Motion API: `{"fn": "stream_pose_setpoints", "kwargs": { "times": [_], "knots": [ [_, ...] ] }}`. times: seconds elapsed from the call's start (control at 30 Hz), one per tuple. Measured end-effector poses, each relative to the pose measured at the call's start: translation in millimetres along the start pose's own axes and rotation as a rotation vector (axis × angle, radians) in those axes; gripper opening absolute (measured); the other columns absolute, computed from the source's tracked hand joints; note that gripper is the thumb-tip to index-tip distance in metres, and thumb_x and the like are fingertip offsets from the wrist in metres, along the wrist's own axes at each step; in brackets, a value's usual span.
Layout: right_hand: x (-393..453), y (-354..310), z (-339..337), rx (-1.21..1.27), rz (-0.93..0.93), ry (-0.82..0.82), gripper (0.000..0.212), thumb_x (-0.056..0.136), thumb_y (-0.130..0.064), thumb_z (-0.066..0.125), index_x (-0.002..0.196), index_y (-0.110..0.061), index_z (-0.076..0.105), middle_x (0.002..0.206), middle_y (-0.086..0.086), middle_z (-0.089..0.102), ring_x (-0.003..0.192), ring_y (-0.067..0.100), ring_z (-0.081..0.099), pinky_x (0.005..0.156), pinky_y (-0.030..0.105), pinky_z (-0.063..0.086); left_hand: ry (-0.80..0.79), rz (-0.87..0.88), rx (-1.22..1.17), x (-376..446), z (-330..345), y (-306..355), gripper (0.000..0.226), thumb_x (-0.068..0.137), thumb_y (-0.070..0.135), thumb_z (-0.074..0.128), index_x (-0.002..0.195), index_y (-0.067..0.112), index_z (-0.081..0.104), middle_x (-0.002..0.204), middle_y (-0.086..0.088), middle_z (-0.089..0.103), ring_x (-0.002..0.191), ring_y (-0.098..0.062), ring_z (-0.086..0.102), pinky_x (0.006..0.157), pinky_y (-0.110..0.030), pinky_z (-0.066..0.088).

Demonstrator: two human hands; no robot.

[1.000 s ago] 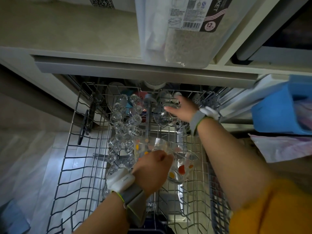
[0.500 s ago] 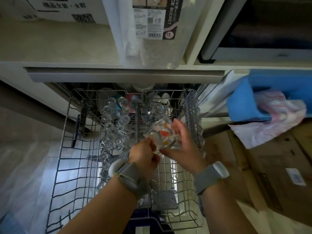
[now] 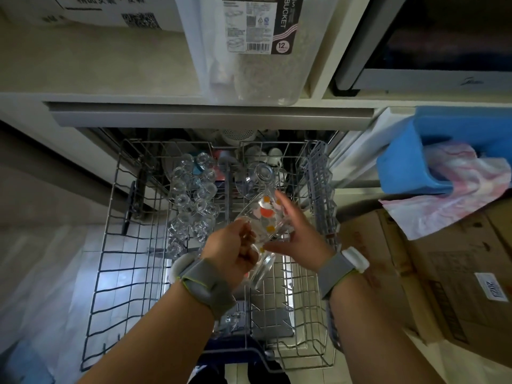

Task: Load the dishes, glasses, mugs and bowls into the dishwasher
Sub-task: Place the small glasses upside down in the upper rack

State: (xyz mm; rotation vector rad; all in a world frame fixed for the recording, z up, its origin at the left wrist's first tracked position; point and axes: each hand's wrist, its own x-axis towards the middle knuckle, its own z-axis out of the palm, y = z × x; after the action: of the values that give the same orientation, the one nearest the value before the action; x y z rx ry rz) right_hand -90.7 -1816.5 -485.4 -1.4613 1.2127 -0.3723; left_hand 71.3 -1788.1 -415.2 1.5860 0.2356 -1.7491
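The dishwasher's wire rack is pulled out below me. Both hands hold clear glasses with coloured dots above its middle. My left hand grips one clear glass by its lower part. My right hand cups the dotted glass from the right, fingers curved along its side. Several small clear glasses stand upside down in a row on the rack's left-centre. An upturned clear glass sits at the back right. White cups and a plate stand at the rear.
A grey cutlery basket runs along the rack's right side. Cardboard boxes stand to the right, below a blue bin holding a pink cloth. A clear plastic bucket sits on the counter above.
My right hand came back from the rear of the rack to the dotted glass. Both hands lifted the glasses up from the rack and tilted them.
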Motion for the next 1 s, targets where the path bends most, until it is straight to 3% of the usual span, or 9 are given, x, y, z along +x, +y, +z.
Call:
{"fn": "stream_pose_setpoints", "kwargs": {
  "times": [0.13, 0.23, 0.33, 0.5, 0.6, 0.7, 0.8, 1.0],
  "knots": [
    [0.9, -13.7, -6.5, 0.074, 0.071, 0.138, 0.086, 0.069, -0.034, 0.082, 0.14, -0.036, 0.033, 0.124, -0.019, 0.05, 0.111, 0.009, 0.054, 0.079, 0.02, 0.049, -0.064, 0.025, -0.028, -1.3, 0.9, -0.4, 0.022, 0.098, 0.016, 0.047, 0.086, 0.005, 0.062, 0.07, -0.005, 0.052, 0.054, -0.009, 0.035, 0.05, -0.021, 0.035],
    [14.9, -26.7, -20.5, 0.078, 0.152, 0.196, 0.056, 0.078, -0.038, 0.075, 0.125, -0.031, 0.045, 0.11, -0.013, 0.059, 0.097, 0.01, 0.06, 0.076, 0.027, 0.051, -0.038, 0.019, 0.048, -1.2, -3.6, -3.2, 0.019, 0.097, 0.014, 0.051, 0.094, -0.001, 0.063, 0.076, -0.008, 0.051, 0.059, -0.012, 0.045, 0.048, -0.021, 0.043],
    [44.4, -34.8, -27.1, -0.124, 0.172, 0.215, 0.031, 0.082, -0.035, 0.069, 0.108, -0.026, 0.055, 0.1, -0.012, 0.06, 0.09, 0.005, 0.057, 0.068, 0.021, 0.043, 0.014, 0.024, 0.2, 2.4, -11.1, -4.7, 0.012, 0.086, 0.007, 0.066, 0.095, 0.001, 0.063, 0.084, -0.008, 0.054, 0.064, -0.013, 0.048, 0.051, -0.022, 0.046],
    [91.4, -35.4, -24.0, -0.439, 0.25, 0.176, 0.054, 0.073, -0.053, 0.067, 0.111, -0.019, 0.05, 0.098, 0.0, 0.059, 0.084, 0.022, 0.059, 0.064, 0.03, 0.046, -0.076, 0.025, 0.547, -5.7, -12.2, -7.9, 0.012, 0.091, 0.019, 0.062, 0.085, 0.009, 0.06, 0.089, -0.006, 0.054, 0.065, -0.012, 0.05, 0.057, -0.021, 0.043],
    [103.5, -31.4, -17.8, -0.552, 0.263, 0.146, 0.067, 0.073, -0.057, 0.067, 0.125, -0.018, 0.049, 0.115, 0.003, 0.06, 0.097, 0.026, 0.059, 0.07, 0.028, 0.042, -0.134, 0.026, 0.707, -8.6, -16.9, -15.8, 0.021, 0.095, 0.026, 0.056, 0.08, 0.013, 0.062, 0.09, -0.004, 0.056, 0.063, -0.01, 0.05, 0.056, -0.02, 0.043],
    [107.8, -30.0, -11.7, -0.599, 0.293, 0.108, 0.076, 0.076, -0.06, 0.064, 0.136, -0.019, 0.044, 0.128, 0.002, 0.057, 0.108, 0.026, 0.059, 0.08, 0.029, 0.048, -0.173, 0.003, 0.737, -9.4, -21.1, -22.2, 0.025, 0.096, 0.029, 0.054, 0.081, 0.014, 0.066, 0.083, 0.0, 0.056, 0.051, -0.004, 0.051, 0.055, -0.019, 0.043],
    [108.9, -26.1, -4.9, -0.641, 0.316, 0.039, 0.076, 0.078, -0.059, 0.064, 0.137, -0.017, 0.042, 0.129, 0.004, 0.057, 0.108, 0.026, 0.059, 0.086, 0.032, 0.05, -0.189, 0.012, 0.733, -10.6, -21.7, -25.3, 0.026, 0.096, 0.03, 0.054, 0.079, 0.013, 0.066, 0.082, 0.0, 0.054, 0.04, 0.0, 0.05, 0.053, -0.019, 0.043],
    [110.2, -15.0, 11.2, -0.739, 0.327, 0.032, 0.078, 0.077, -0.059, 0.067, 0.139, -0.018, 0.043, 0.139, 0.009, 0.044, 0.119, 0.029, 0.051, 0.094, 0.035, 0.048, -0.195, 0.048, 0.755, -9.5, -25.4, -23.0, 0.03, 0.097, 0.032, 0.052, 0.076, 0.016, 0.066, 0.085, -0.001, 0.052, 0.061, -0.01, 0.045, 0.059, -0.022, 0.043]
  ]
}}
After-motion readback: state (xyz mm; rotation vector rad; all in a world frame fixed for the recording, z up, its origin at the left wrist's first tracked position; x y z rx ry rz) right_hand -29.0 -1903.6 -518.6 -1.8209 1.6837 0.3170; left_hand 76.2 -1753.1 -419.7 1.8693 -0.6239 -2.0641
